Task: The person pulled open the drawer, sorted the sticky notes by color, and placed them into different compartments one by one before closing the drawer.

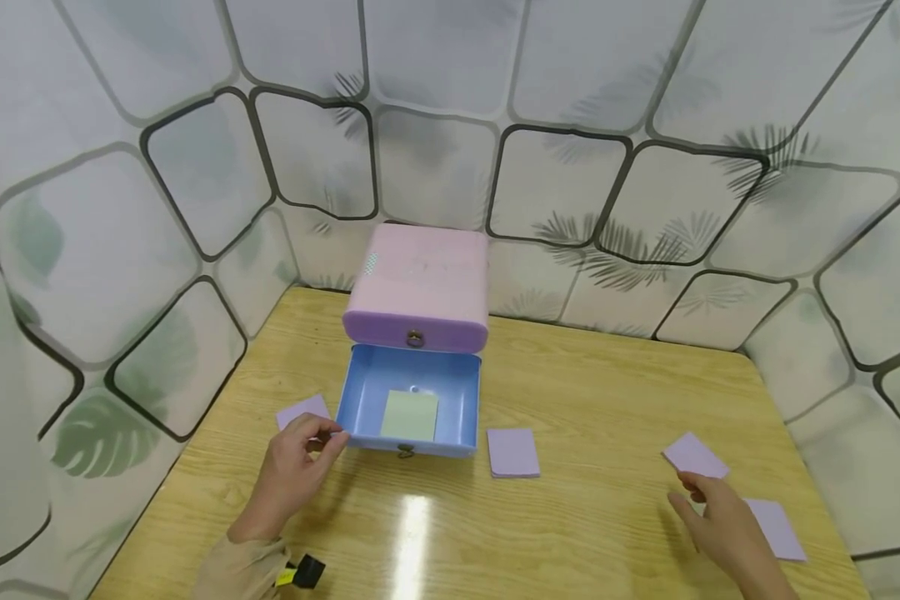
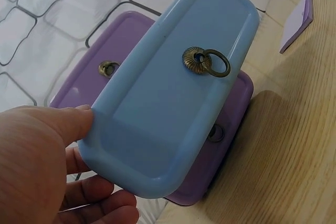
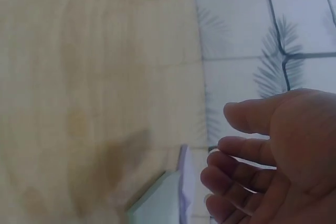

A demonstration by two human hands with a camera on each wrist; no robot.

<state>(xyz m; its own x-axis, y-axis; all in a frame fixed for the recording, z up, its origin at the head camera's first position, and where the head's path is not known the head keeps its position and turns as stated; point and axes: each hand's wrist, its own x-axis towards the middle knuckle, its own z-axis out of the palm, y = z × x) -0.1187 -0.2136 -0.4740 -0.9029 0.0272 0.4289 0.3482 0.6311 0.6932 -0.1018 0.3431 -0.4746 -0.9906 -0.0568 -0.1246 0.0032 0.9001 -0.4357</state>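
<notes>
A small pink chest (image 1: 423, 275) with purple drawer fronts stands against the wall, its blue drawer (image 2: 157, 93) pulled out. Inside the drawer lies a pale green note pad (image 1: 409, 416). My left hand (image 1: 297, 467) pinches the drawer's front left corner, thumb on the front face and fingers at the side. A brass ring pull (image 2: 216, 63) hangs on that front. Over the right side of the table, my right hand (image 1: 720, 527) holds nothing, its fingers loosely bent near a purple note pad (image 1: 696, 456). Below it shows another pale green pad (image 3: 157, 200).
One purple pad (image 1: 513, 452) lies right of the drawer, another (image 1: 303, 411) beside its left side. A further purple pad (image 1: 776, 529) is by the right hand. Patterned cloth walls (image 1: 435, 167) border the wooden table (image 1: 570, 533).
</notes>
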